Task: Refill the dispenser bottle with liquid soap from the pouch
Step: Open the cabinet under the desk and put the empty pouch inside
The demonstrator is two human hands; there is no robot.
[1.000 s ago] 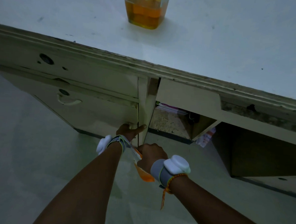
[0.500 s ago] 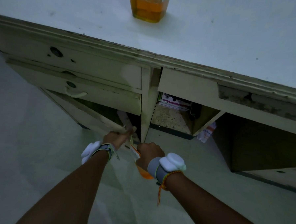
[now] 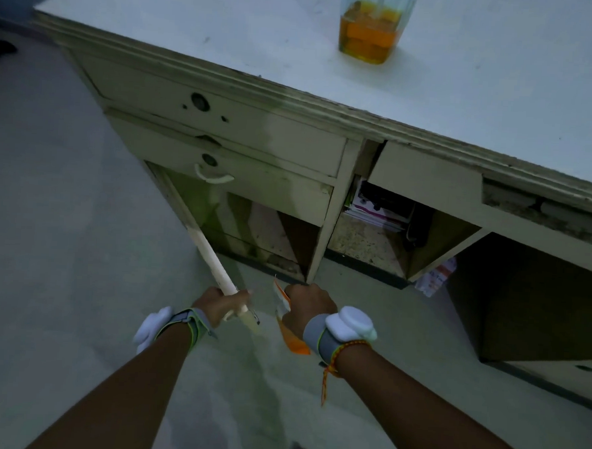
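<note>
Dim floor below a worn desk (image 3: 465, 106). Right hand (image 3: 309, 305) clamps the orange pouch (image 3: 290, 334), its long axis running down past the wrist; left hand (image 3: 220, 304) grips the cupboard door (image 3: 210, 254) edge. Up on the desk, well away from both hands, stands the bottle (image 3: 370, 32), its top cut off; the pouch's opening is hard to make out.

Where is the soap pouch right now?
The orange pouch is low in the head view, gripped in the right hand, beside the left hand holding the cupboard door.

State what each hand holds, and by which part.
Left hand grips the cabinet door by its free edge. Right hand grips the orange pouch around its middle; both ends stick out of the fist.
</note>
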